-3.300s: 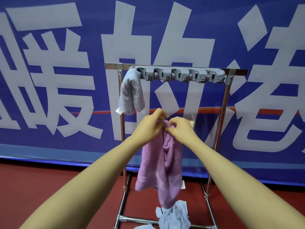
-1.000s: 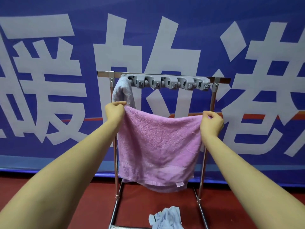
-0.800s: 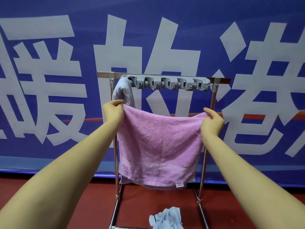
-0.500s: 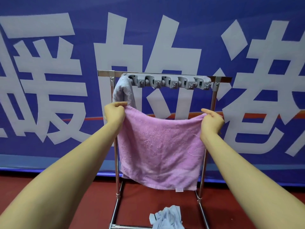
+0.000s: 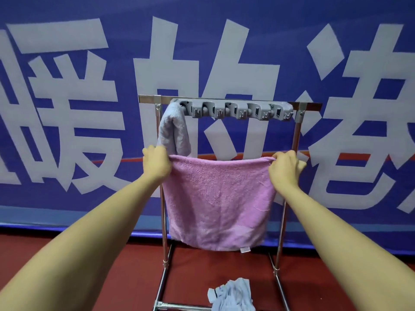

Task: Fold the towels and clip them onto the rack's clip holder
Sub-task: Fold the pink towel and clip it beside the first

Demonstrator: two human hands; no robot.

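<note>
- Head view: one grey towel (image 5: 174,129) hangs folded from the leftmost slot of the grey clip holder (image 5: 238,111), which is mounted along the top bar of the metal rack (image 5: 296,140). Counted as done.
- The remaining slots to the right appear empty.
- The pink towel (image 5: 219,198) is held up flat in front of the rack, below the clip holder and not touching it. Its white tag hangs at the bottom edge.
- The left hand (image 5: 157,163) pinches the upper left corner of the pink towel, fingers curled over the edge.
- The right hand (image 5: 284,169) pinches the upper right corner likewise; the top edge sags slightly between the two hands.
- Judgement: the pink towel looks doubled over once; further folding and the clipping are still left.
- A crumpled pale blue cloth (image 5: 231,296) lies on the red floor (image 5: 112,277) by the rack's base bar, untouched. Likely the next towel.
- Progress estimate: one clipped, one in hand mid-fold, at least one waiting.
</note>
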